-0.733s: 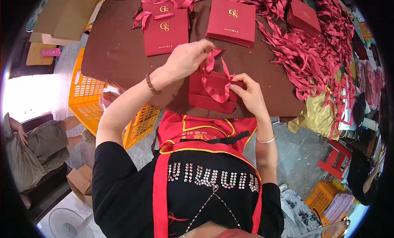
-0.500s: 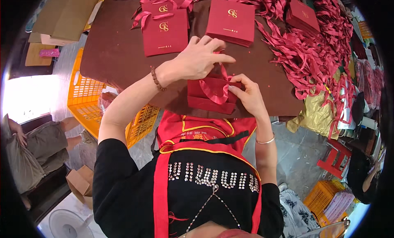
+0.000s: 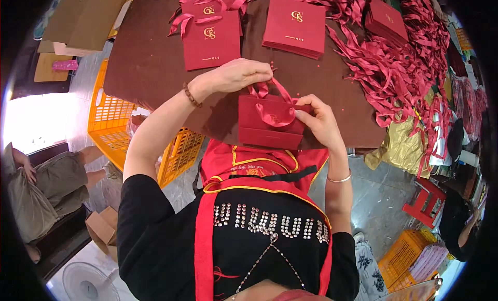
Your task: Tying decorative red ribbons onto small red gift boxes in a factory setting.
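A small red paper bag [image 3: 271,138] lies near the front edge of the brown-covered table, its folded bottom toward me. One red ribbon handle [image 3: 275,117] droops over its front, and another stands up in a loop behind the top edge. My left hand [image 3: 239,76], with a beaded bracelet at the wrist, is closed with its fingertips pinching the top of the raised ribbon loop. At the bag's right upper corner my right hand [image 3: 321,123] grips the paper between thumb and fingers. Its thumb lies beside the drooping ribbon's end.
Red bags with ribbons [image 3: 211,48] lie at the back left, with a bag stack [image 3: 294,29] right of them. Another stack [image 3: 386,21] rests among a large heap of red ribbons [image 3: 394,73]. Orange crates [image 3: 110,114] stand left below the table; a red stool [image 3: 424,203] stands right.
My left hand has drawn back slightly left, its spread fingers now closed together at the ribbon. The back ribbon loop stands wider, and the bag lies flatter. My right hand keeps its grip.
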